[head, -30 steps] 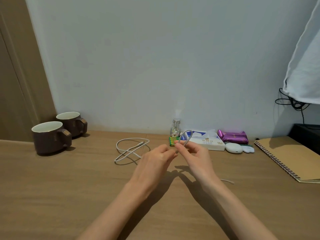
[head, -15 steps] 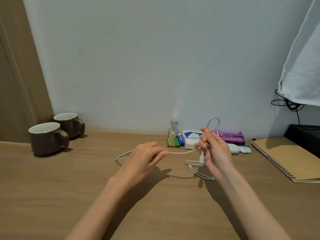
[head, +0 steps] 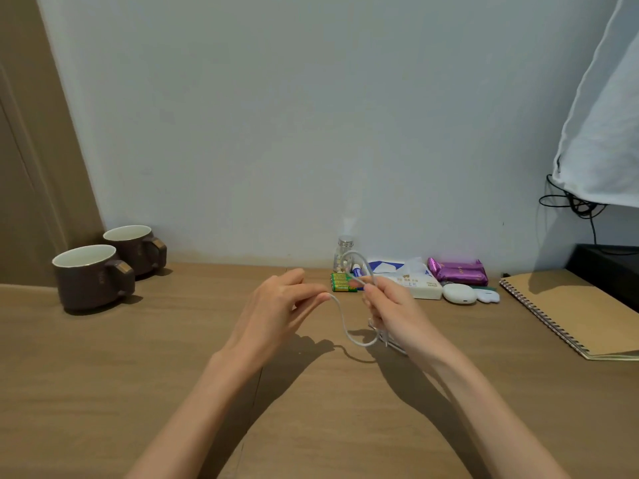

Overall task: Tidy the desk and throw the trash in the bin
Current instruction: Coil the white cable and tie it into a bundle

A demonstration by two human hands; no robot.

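The white cable (head: 343,321) looks light, limp and slightly slick. It sags between the hands above the worktop (head: 173,340), nearer its back edge. The left hand (head: 276,305) pinches one strand and the right hand (head: 394,312) grips a loop. It is best held at the gathered loops, which may otherwise spring apart.

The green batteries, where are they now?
In the head view the green batteries lie at the back centre of the desk, before the small bottle, just behind the right hand.
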